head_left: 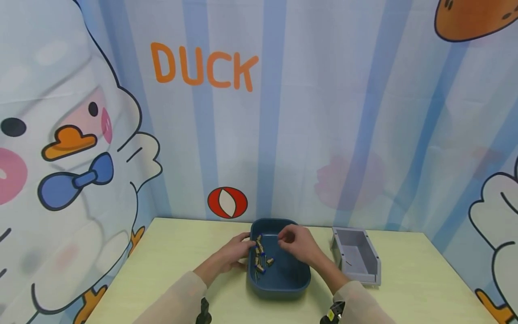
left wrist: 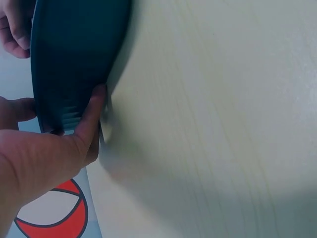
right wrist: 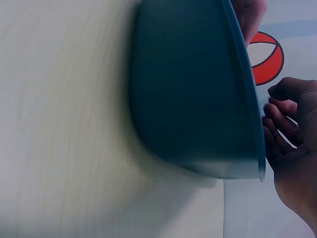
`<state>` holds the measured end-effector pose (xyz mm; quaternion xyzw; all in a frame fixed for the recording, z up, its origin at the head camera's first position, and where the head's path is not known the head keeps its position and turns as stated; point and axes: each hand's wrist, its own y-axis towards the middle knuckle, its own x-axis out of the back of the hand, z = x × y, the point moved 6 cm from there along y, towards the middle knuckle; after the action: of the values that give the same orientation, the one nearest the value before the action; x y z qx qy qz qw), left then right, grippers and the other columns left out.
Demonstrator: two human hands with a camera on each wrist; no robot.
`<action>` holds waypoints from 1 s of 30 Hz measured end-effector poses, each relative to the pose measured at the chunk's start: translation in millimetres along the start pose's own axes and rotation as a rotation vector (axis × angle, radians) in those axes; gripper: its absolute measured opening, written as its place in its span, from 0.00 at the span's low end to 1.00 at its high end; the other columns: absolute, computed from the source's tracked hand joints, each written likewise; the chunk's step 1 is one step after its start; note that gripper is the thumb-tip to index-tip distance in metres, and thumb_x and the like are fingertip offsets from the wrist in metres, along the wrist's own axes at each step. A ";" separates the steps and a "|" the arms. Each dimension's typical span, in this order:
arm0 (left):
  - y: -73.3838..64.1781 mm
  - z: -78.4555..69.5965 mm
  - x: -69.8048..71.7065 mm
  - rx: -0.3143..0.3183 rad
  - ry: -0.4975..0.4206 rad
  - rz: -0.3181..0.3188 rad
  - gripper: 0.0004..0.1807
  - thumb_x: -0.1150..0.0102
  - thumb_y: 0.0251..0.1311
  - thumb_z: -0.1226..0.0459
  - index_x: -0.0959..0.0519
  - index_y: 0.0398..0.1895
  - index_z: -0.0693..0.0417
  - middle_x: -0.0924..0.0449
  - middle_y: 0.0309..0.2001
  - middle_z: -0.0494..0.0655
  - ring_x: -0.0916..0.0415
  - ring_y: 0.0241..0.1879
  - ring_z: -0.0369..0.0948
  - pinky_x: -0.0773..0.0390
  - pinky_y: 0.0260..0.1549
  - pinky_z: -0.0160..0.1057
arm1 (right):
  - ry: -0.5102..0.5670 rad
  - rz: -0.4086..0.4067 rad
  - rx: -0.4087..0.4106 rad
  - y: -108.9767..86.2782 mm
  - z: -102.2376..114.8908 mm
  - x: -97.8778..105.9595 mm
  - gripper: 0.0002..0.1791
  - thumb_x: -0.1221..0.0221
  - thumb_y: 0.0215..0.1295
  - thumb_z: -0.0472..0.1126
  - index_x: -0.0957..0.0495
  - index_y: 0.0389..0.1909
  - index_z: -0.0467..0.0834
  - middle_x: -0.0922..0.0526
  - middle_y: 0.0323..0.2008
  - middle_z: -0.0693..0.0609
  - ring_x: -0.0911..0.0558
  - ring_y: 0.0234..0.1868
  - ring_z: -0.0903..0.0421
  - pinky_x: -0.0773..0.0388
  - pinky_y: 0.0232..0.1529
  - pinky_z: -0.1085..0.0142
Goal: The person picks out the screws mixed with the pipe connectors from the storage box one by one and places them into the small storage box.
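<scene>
- A striped, duck-printed curtain (head_left: 307, 112) is hanging behind the pale counter (head_left: 182, 252), where the blue bin (head_left: 285, 274) is sitting at the middle.
- The work is seemingly standing at an early point: brass fittings (head_left: 260, 269) with blue parts are lying loose in the blue bin, so most of the handling is probably remaining.
- The grey bin (head_left: 366, 256), just right of the blue one, is showing no fitting, only a thin dark sliver (head_left: 349, 263) too small to name.
- The fittings are forming a rough near-to-far run along the blue bin's left side; single pieces are pointing different ways, and one is resting a little right of the others.
- The blue bin's long axis is running near to far; the grey bin's is running likewise, its near end slanting right.
- The left hand (head_left: 234, 251) is gripping the blue bin's left wall, thumb at the rim, fingers along the outside.
- The right hand (head_left: 301, 245) is hovering over the blue bin's far right part, its fingers loosely bent, a small gap showing near the thumb; nothing is visibly being held.
</scene>
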<state>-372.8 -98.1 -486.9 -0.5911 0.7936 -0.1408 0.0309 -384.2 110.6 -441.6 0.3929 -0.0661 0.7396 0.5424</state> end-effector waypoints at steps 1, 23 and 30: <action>0.0 0.1 -0.3 0.002 0.005 0.006 0.33 0.52 0.81 0.59 0.44 0.82 0.61 0.23 0.67 0.67 0.24 0.65 0.62 0.16 0.50 0.63 | 0.007 -0.002 0.002 0.2 0.8 -1.5 0.05 0.32 0.68 0.33 0.14 0.42 0.37 0.13 0.37 0.52 0.14 0.37 0.57 0.16 0.41 0.64; 1.7 0.3 -1.8 0.031 0.015 0.015 0.33 0.54 0.82 0.60 0.47 0.83 0.60 0.28 0.69 0.70 0.28 0.68 0.65 0.21 0.57 0.69 | 0.033 0.013 -0.034 7.3 1.1 -19.6 0.06 0.31 0.66 0.34 0.14 0.41 0.37 0.14 0.35 0.52 0.16 0.36 0.58 0.17 0.41 0.63; 2.4 0.5 -1.6 0.022 0.021 0.017 0.33 0.55 0.82 0.60 0.47 0.83 0.61 0.27 0.69 0.70 0.29 0.69 0.65 0.22 0.57 0.70 | 0.048 0.001 -0.028 8.6 1.9 -23.0 0.05 0.30 0.66 0.34 0.14 0.40 0.39 0.14 0.35 0.53 0.16 0.36 0.58 0.17 0.41 0.64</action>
<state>-374.5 -96.0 -488.2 -0.5825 0.7973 -0.1556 0.0300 -388.3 88.8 -452.5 0.3675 -0.0635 0.7480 0.5490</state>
